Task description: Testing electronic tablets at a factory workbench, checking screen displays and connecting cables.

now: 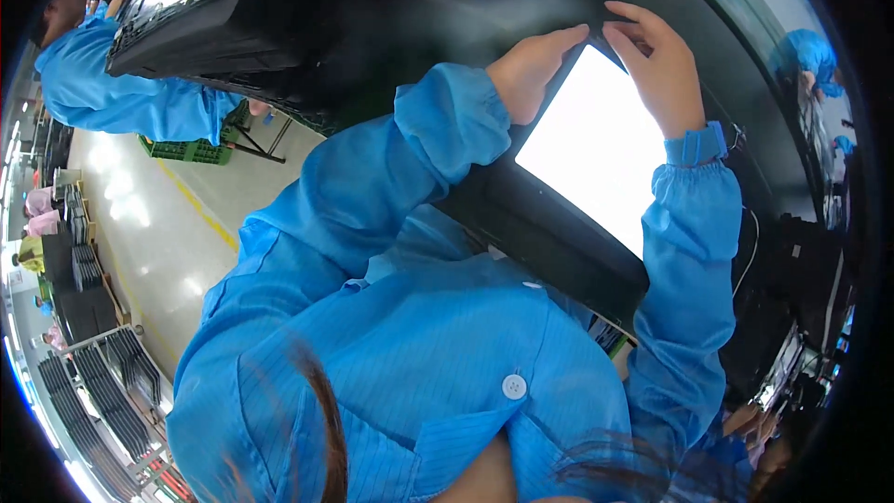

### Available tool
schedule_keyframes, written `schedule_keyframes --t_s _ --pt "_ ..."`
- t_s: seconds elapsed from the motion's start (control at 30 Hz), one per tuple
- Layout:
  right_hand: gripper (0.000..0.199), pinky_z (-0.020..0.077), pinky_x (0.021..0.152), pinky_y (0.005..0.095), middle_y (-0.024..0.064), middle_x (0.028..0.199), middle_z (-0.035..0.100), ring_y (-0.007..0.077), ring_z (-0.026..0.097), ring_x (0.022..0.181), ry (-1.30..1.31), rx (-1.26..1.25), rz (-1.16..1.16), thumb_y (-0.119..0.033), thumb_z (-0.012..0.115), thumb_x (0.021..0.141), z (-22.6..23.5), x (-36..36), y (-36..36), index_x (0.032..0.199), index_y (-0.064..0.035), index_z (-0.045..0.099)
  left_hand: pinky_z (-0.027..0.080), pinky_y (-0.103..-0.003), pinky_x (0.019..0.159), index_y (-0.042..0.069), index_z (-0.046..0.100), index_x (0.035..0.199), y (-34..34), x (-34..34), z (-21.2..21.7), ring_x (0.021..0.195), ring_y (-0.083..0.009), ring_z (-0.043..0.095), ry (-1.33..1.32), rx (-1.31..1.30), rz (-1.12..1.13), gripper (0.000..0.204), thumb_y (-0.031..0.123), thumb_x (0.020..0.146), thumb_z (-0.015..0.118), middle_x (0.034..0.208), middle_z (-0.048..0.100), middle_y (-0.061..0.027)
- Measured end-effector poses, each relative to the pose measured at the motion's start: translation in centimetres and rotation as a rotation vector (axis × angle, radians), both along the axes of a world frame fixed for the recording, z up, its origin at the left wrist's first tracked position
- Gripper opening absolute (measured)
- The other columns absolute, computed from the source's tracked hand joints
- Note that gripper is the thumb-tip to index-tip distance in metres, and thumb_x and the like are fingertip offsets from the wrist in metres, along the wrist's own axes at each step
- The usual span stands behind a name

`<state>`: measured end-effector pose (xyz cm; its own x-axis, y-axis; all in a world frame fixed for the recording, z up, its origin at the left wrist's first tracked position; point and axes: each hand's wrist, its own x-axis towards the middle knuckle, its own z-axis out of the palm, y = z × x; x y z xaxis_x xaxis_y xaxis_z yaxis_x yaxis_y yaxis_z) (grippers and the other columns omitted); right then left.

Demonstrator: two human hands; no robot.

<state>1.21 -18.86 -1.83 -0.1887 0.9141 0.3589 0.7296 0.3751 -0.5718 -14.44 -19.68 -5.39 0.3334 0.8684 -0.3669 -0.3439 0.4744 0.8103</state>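
A bright white, glowing rectangular panel is set in the dark work surface in front of me. My left hand is over its far left corner, thumb and fingers drawn together. Close beside it, my right hand bends over the panel's far right side, with thumb and fingers curled toward the left fingertips. A small gap separates the two hands. Anything between the fingertips is too thin or small to make out. Around my right wrist is a blue wrist strap, with a thin pale cord nearby.
Black trays are stacked at the far left, beside another person in a blue smock. A green crate stands on the floor beyond. Racks of dark trays line the left. More people sit along the right.
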Motion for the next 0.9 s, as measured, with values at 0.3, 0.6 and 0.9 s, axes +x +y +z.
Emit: schedule_keyframes --t_s 0.3,0.6,0.9 --pt "0.028 0.0493 0.066 0.0323 0.0109 0.086 0.066 0.0232 0.062 0.079 0.041 -0.026 0.017 -0.014 0.064 0.075 0.9 -0.3 -1.1 0.103 -0.0123 0.062 0.042 -0.031 0.086 0.002 0.050 0.116 -0.5 0.4 1.0 0.099 -0.0242 0.053 -0.095 -0.062 -0.049 0.045 0.039 0.092 0.039 0.116 0.053 -0.0133" --pt "0.024 0.0401 0.080 0.0411 0.0084 0.077 0.059 0.0282 0.054 0.080 -0.398 0.417 0.161 -0.003 0.058 0.071 1.4 -5.0 -8.4 0.094 -0.0089 0.061 0.045 -0.032 0.086 0.004 0.057 0.109 0.1 -2.1 -3.4 0.099 -0.0313 0.053 0.786 1.265 -0.275 0.035 -0.008 0.077 0.057 0.105 0.057 -0.0133" --pt "0.047 0.0345 0.094 0.0422 0.0116 0.114 0.052 0.0295 0.045 0.109 -0.412 0.230 0.087 -0.012 0.068 0.064 3.1 -2.6 -13.7 0.110 -0.0098 0.058 0.042 -0.044 0.092 -0.001 0.044 0.119 0.9 -0.9 -1.8 0.107 -0.0327 0.051 0.029 0.260 -0.409 0.051 0.013 0.074 0.063 0.113 0.053 -0.0203"
